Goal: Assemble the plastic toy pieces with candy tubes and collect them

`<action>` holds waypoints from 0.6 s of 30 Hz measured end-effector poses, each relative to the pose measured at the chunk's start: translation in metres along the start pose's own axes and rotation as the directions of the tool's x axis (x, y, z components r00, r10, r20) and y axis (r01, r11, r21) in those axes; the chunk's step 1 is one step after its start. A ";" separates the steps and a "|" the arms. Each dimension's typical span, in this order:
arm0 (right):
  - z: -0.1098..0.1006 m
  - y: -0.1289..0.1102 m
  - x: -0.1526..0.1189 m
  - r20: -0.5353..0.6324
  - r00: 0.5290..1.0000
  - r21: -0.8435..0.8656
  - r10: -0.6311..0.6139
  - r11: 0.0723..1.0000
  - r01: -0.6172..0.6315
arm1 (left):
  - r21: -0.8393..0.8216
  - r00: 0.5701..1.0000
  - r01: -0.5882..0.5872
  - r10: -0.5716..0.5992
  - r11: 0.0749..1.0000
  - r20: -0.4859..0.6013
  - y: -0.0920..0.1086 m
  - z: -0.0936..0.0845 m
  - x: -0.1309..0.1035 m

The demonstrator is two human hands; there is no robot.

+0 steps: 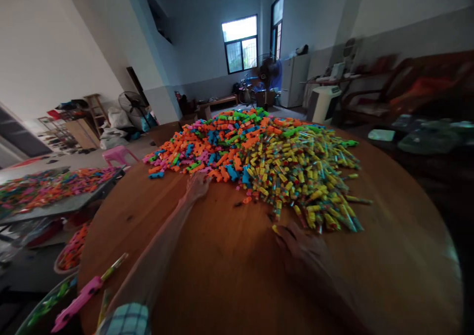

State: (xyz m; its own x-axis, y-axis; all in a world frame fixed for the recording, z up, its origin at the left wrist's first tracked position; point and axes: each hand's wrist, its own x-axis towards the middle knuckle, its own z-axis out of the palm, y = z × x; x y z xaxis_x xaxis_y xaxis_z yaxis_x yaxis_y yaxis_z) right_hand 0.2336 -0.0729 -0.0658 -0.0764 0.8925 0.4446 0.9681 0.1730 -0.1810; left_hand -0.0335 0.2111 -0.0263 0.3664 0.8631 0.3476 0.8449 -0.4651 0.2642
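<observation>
My left hand (198,185) reaches to the near edge of a heap of small plastic toy cars (222,150) in orange, pink, blue and green. Its fingertips touch or lie close to the nearest pieces, but blur hides how they are closed. My right hand (301,248) is low over the wooden table, just in front of a pile of clear tubes with yellow wrapping (299,169). A small yellow end (274,228) shows at its pinched thumb and finger, seemingly part of one such tube. The rest of it is hidden by the hand.
A pink toy car (79,303) with a tube at its end lies at the round table's (229,276) left edge. Another table (55,204) with more toys stands left, above a basket (61,266) of orange pieces. A pink stool (120,154) stands behind.
</observation>
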 end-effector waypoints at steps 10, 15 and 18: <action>-0.040 0.000 0.014 0.216 0.976 0.164 0.017 0.985 -0.053 | -0.168 0.969 -0.245 0.240 0.955 -0.055 0.013 -0.031 -0.083; -0.054 -0.010 0.012 0.353 0.935 0.132 -0.031 0.991 -0.017 | -0.287 0.890 -0.370 0.426 0.884 0.164 0.079 -0.034 -0.140; -0.060 -0.018 0.007 0.392 0.920 0.099 -0.025 0.995 -0.015 | -0.298 0.834 -0.445 0.512 0.845 0.205 0.110 -0.037 -0.155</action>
State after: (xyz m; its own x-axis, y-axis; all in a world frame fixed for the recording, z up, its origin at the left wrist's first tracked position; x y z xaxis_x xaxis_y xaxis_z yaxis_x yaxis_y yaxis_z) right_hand 0.2304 -0.0946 -0.0064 -0.1880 0.9797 0.0695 0.9407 0.1999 -0.2740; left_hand -0.0120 0.0191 -0.0183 0.8178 0.5225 0.2412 0.4347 -0.8355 0.3361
